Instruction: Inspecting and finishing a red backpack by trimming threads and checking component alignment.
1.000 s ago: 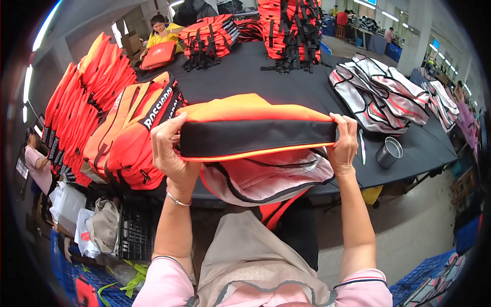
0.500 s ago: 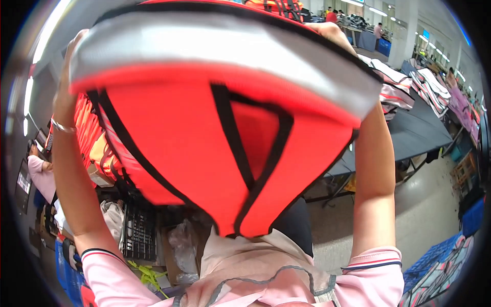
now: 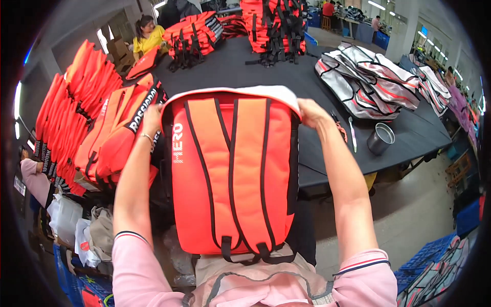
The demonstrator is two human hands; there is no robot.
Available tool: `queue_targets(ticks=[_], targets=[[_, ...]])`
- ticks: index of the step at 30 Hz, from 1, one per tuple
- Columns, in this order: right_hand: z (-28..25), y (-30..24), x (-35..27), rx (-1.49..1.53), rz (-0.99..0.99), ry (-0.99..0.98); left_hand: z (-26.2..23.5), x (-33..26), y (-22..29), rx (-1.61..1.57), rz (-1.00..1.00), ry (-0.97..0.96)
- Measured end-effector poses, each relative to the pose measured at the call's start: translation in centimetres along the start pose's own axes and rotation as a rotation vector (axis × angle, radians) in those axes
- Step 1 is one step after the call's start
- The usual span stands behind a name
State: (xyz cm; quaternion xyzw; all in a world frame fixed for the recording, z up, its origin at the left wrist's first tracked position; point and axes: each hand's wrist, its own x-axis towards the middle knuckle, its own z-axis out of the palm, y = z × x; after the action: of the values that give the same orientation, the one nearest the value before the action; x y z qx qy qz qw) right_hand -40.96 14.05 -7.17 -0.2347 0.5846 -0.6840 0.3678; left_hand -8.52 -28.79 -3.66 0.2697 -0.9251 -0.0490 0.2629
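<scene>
An orange backpack [image 3: 232, 174] with black-edged shoulder straps hangs upright in front of me, strap side facing me, its white lining showing at the top rim. My left hand [image 3: 152, 116] grips its top left corner and my right hand [image 3: 310, 110] grips its top right corner. The bag's lower end reaches my lap. Behind it lies the black table [image 3: 286, 77].
Orange backpacks are stacked at the left [image 3: 102, 133] and piled at the table's far end [image 3: 271, 23]. Grey-white liners [image 3: 368, 82] lie at the right, with a metal cup [image 3: 380, 138] and a pen near the edge. A person in yellow [image 3: 146, 38] sits at the far left.
The backpack was held folded over the table, then lifted close to my face, and now hangs lowered and unfolded, straps toward me. Both hands stayed on its top.
</scene>
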Motion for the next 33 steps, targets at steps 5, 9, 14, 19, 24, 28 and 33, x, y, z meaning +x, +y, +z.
queue_targets(ticks=[5,9,14,19,24,28,33], targets=[[0.7,5.3,-0.5,-0.137,-0.081,0.299,5.4,-6.1,1.4,-0.899,-0.694,0.06],[2.5,4.3,1.5,-0.639,-0.282,0.075,3.4,-8.3,12.5,-0.542,0.062,0.319],[4.5,7.0,5.6,-1.2,-0.394,0.243,8.6,-15.7,19.8,-0.069,0.737,-0.216],[6.4,7.3,5.7,-1.256,-0.547,0.359,9.0,-16.7,17.8,-0.438,0.511,-0.251],[11.1,0.6,-1.2,-1.072,-1.164,0.579,1.1,-7.1,24.0,-0.246,0.523,0.378],[12.7,-1.2,-4.9,-1.096,-1.347,0.662,-2.0,-1.7,25.1,-0.378,0.636,-0.075],[13.5,-1.1,-7.8,-1.002,-1.462,0.659,-4.1,-1.8,25.8,-0.449,0.845,-0.144]])
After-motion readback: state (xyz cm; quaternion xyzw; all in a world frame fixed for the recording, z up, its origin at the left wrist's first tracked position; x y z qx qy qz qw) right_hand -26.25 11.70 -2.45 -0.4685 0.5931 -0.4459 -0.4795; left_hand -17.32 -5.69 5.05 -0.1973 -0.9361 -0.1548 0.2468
